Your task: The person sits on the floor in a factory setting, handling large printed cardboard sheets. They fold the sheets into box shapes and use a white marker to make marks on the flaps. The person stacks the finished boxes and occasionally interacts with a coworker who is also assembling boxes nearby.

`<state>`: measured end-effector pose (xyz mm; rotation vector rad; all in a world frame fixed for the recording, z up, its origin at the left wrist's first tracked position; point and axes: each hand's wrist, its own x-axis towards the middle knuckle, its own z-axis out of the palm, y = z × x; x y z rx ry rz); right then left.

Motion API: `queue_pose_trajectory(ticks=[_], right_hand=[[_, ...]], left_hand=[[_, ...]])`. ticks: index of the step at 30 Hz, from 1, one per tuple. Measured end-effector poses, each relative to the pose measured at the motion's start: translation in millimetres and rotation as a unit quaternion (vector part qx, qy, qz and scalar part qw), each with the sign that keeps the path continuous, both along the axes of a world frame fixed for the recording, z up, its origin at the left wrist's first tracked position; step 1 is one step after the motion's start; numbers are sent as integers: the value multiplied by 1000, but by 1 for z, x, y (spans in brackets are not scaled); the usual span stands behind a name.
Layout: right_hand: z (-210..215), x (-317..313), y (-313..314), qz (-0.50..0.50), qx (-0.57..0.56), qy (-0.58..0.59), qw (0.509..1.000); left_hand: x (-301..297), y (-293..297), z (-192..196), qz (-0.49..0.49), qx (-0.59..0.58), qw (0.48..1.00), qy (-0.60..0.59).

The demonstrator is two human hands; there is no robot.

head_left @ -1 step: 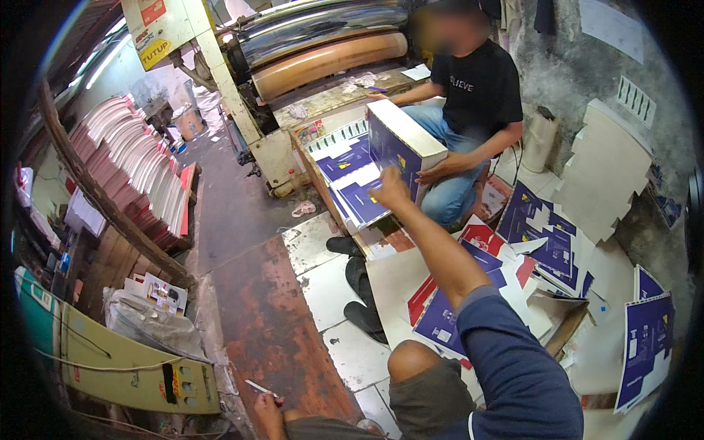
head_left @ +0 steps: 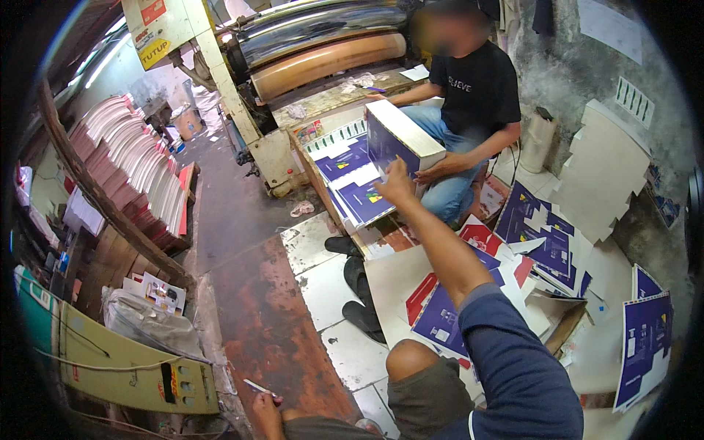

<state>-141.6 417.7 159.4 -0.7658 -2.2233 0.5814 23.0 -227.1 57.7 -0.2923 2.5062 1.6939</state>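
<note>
My right arm reaches forward, and my right hand [head_left: 397, 185] is beside the near face of a thick block of stacked purple and white printed sheets [head_left: 400, 143]. Its fingers look curled; what is between them, if anything, is too small to make out. A co-worker [head_left: 477, 92] in a black shirt steadies that block with both hands. Under it, more purple printed sheets [head_left: 367, 202] lie in a low wooden-edged tray. Low in the view, by my knee, my left hand [head_left: 268, 412] is closed on a thin white stick [head_left: 257, 386], perhaps a cigarette.
A roller machine [head_left: 330, 62] stands at the back. Purple and red die-cut scraps [head_left: 539, 235] lie scattered to the right, near a tall pile of cut board [head_left: 605, 172]. Black sandals [head_left: 359, 290] rest on white tiles. Pink-edged stacks [head_left: 136, 161] stand on the left.
My right hand has shifted very slightly, staying by the block. Otherwise there is only a small sideways shift of the whole view.
</note>
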Motion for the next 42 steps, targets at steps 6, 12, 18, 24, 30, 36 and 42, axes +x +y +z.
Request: queue_pose_trajectory(ticks=[6,12,18,24,30,36,42], right_hand=[[58,60,64,-72,-187,39,979],[37,60,106,-113,-87,17,990],[21,51,124,-122,-78,-33,989],[66,-18,-21,50,75,-275,957],[294,-131,-159,86,530,165,827],[363,-90,-251,269,415,154,855],[168,38,-241,517,-10,-58,854]], left_hand=[[14,-26,-5,28,27,999,30],[21,-31,10,-6,-67,998,-3],[25,-40,6,-111,-211,967,90],[21,12,69,-96,-281,954,28],[-4,56,28,-78,-87,991,61],[-32,17,-69,-39,-68,994,77],[-17,51,-40,-43,-38,995,76]])
